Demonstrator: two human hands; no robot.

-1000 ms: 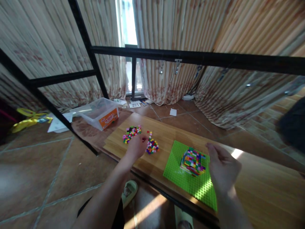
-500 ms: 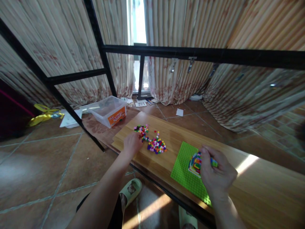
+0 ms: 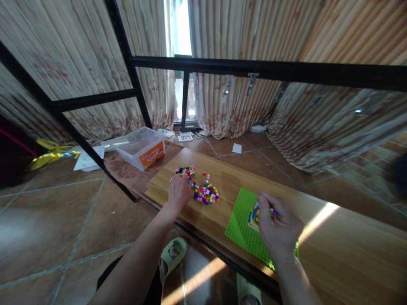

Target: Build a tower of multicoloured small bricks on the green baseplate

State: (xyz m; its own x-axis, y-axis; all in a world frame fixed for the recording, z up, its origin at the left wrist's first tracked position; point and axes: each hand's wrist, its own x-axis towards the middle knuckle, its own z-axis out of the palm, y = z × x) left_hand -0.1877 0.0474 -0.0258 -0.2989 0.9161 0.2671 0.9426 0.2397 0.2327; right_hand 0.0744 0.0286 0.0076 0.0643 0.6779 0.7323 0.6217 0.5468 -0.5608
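Observation:
My left hand [image 3: 179,190] reaches over the near edge of a spread of small coloured building blocks [image 3: 206,193] on the wooden bench. Its fingers point down and look slightly apart, with the tips partly hidden among the blocks. A green studded baseplate [image 3: 240,224] lies to the right. On it stands a small layered build of multicoloured blocks [image 3: 254,217], mostly covered by my right hand [image 3: 281,226]. The thumb and forefinger of that hand are pinched together just above the build. Whatever sits between those fingertips is too small to make out.
A clear plastic box with an orange label [image 3: 152,155] rests on a brown surface beyond the bench's [image 3: 343,250] left end. Black metal bars [image 3: 222,63] cross behind the bench. Papers [image 3: 237,148] lie on the tiled floor, and slippers [image 3: 174,254] are below.
My left hand has shifted slightly over the blocks, its fingers looking more spread. My right hand stays pinched over the build, turned a little. The whole view has moved slightly left.

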